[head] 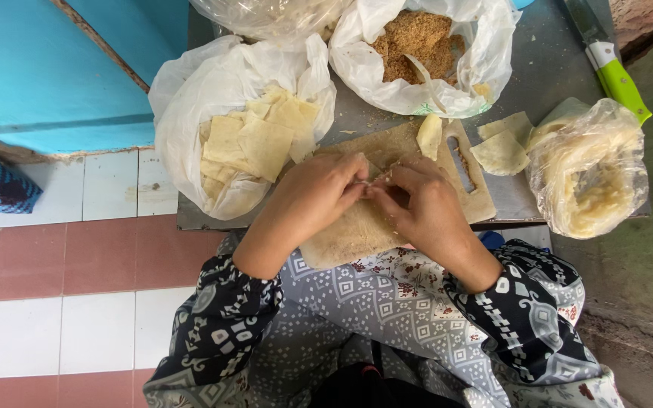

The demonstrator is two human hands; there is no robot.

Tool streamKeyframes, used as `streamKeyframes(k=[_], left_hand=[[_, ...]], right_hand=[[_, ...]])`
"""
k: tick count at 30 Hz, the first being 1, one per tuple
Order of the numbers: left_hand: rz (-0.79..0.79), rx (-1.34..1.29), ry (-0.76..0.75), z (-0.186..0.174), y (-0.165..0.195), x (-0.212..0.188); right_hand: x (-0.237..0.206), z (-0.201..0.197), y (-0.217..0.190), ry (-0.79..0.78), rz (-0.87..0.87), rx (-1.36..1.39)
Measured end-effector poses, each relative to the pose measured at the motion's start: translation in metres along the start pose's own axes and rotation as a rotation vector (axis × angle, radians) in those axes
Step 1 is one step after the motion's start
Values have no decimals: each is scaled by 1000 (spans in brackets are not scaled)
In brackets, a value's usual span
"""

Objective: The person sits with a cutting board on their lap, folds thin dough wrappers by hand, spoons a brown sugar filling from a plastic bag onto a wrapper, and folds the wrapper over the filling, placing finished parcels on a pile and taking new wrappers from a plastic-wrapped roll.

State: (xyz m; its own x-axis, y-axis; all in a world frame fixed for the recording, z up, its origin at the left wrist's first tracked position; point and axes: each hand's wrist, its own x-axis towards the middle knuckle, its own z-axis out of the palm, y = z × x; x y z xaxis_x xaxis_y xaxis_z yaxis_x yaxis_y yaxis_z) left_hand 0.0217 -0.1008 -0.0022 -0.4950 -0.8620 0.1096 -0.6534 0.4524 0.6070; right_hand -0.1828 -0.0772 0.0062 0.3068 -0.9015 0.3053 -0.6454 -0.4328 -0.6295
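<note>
Tiled floor in pink and white, grey metal counter above; plastic bag of square wrappers left, bag of brown crumbly filling behind. On the wooden board, both hands meeting: left hand and right hand fingers pinched together on a thin wrapper. Seemingly mid-fold; next calls for a tight, even roll

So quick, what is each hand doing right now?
Left hand: fingers pinched shut on a small filled wrapper over the wooden board.
Right hand: fingers pinched shut on the same wrapper.
</note>
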Motion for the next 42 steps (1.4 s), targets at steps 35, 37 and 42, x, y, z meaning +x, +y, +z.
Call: streamKeyframes(k=[35,37,42], left_hand=[[247,196,279,12,-4,-20],[241,252,266,13,-6,-17],[230,264,285,14,-8,-17]], right_hand=[[-1,-7,11,8,-392,-287],[0,-6,11,27,-360,-184],[3,4,13,-19,-342,36]])
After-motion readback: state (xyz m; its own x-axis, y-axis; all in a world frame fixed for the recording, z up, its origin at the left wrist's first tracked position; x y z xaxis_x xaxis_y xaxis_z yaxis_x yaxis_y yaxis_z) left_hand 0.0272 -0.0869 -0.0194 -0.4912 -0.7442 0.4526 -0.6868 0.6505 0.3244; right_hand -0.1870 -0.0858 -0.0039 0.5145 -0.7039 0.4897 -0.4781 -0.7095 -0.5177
